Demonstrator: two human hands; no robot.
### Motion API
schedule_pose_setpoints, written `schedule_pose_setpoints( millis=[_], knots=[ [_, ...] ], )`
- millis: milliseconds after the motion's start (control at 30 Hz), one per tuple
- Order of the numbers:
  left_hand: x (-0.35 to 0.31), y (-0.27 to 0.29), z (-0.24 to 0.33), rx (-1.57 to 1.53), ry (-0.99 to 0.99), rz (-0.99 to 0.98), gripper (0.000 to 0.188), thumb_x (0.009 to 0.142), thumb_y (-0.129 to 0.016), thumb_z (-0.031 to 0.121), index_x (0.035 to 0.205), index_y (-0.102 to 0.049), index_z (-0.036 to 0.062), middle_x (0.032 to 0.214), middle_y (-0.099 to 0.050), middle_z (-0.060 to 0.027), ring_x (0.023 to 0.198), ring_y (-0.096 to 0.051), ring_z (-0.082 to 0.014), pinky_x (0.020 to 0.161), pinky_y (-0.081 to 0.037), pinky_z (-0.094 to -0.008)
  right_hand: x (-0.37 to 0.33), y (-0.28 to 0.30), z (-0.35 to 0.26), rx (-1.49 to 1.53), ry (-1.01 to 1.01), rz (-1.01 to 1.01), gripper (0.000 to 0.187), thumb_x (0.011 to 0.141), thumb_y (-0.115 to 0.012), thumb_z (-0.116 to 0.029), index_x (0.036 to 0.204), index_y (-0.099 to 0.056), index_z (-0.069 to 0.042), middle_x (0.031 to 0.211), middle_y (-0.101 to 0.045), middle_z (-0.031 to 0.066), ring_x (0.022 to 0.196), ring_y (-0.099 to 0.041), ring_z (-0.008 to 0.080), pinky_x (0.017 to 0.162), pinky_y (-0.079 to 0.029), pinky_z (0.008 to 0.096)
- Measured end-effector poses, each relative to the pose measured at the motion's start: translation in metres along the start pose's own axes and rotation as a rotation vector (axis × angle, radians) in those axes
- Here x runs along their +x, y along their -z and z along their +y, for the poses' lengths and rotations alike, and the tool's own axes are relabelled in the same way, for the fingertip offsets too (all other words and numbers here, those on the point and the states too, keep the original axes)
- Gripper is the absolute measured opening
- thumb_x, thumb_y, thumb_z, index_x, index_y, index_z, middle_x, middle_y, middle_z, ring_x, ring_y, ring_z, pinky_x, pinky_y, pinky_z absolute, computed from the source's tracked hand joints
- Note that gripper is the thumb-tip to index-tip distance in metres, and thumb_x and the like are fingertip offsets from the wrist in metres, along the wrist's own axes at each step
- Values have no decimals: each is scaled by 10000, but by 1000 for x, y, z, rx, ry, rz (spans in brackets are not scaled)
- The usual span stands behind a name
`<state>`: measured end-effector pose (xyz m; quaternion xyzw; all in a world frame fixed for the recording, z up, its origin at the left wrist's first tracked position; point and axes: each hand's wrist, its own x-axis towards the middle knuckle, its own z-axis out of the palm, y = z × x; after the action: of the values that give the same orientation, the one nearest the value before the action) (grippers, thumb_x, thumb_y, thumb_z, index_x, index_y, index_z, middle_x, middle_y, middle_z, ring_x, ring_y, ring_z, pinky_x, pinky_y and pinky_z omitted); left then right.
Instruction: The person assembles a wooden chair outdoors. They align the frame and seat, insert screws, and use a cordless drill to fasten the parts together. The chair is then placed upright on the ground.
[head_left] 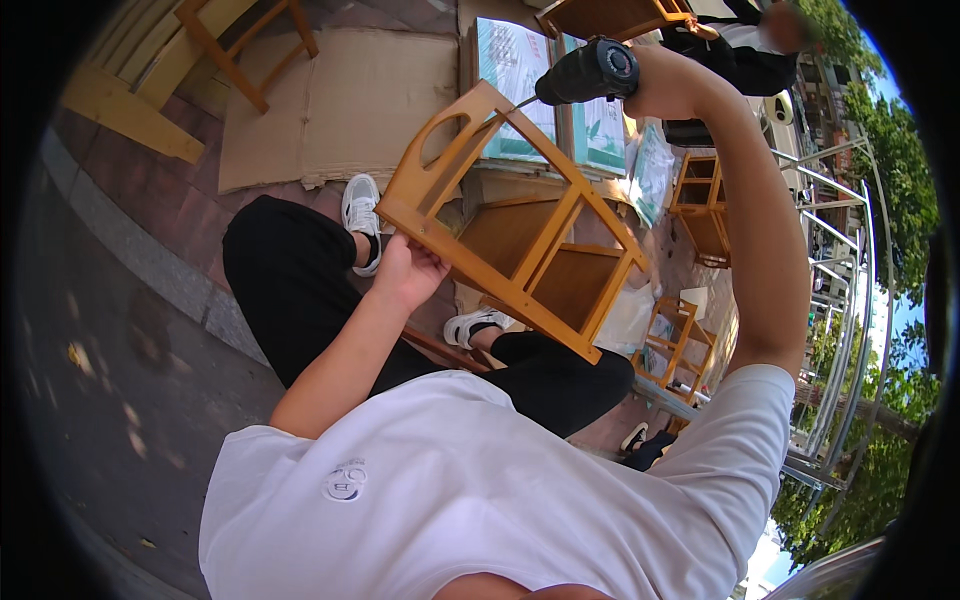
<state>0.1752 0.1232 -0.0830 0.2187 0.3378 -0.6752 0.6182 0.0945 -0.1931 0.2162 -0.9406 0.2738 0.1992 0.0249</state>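
A small brown wooden frame (537, 300), with slats, panels and an oval handle cutout at one end, lies tilted over my knees. My left hand (412, 272) grips its near rail, thumb and fingers round the edge. Raised at the far side, my right hand (672, 84) is wrapped round a black power drill (588, 72). The drill's thin bit points down and left, its tip at the frame's upper corner by the handle end. Whether the tip sits in a screw is too small to tell.
Flattened cardboard (385, 105) covers the paving ahead, beside stacked wrapped packages (515, 55). More wooden frames (700, 200) stand at the right, near a metal rack (845, 260). Another person (745, 35) handles a wooden piece at the far right. A stone kerb (190, 285) runs along the left.
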Motion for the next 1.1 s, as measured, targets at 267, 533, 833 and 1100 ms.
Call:
schedule_pose_setpoints(
  millis=[267, 533, 833, 1100],
  knots=[
    [7, 7, 1, -16, 5, -14, 298, 1017, -561, 365, 1081, -585, 75, 1015, -576, -51, 893, -548, -185, 832, -509, -364, -9, 15, -11, 259, -255, -306, 175, 691, -707, -73, 858, -661, -43, 558, -577, 24, 456, -521, 111, 472, -411, 279],
    [-3, -8, -6, -7, -46, 28, 299, 1004, -592, 364, 1093, -587, 79, 1023, -584, -42, 896, -540, -173, 846, -497, -351, -10, 0, 3, 305, -255, -313, 194, 685, -712, -82, 864, -651, -40, 550, -578, 29, 442, -519, 120, 466, -399, 279],
    [4, 5, -3, -33, -29, -64, 300, 1035, -527, 377, 1124, -578, 95, 1080, -601, -48, 1006, -566, -214, 926, -497, -412, 0, 0, 4, 320, -205, -299, 164, 663, -711, -71, 796, -633, -15, 565, -596, 66, 430, -548, 162, 439, -407, 311],
    [-3, -6, -6, -36, -58, 14, 277, 1009, -581, 342, 1127, -584, 91, 1082, -581, -46, 950, -543, -185, 882, -493, -374, 5, 5, -3, 329, -182, -353, 194, 672, -718, -89, 850, -664, -30, 542, -581, 38, 445, -533, 140, 480, -413, 300]
  ],
)
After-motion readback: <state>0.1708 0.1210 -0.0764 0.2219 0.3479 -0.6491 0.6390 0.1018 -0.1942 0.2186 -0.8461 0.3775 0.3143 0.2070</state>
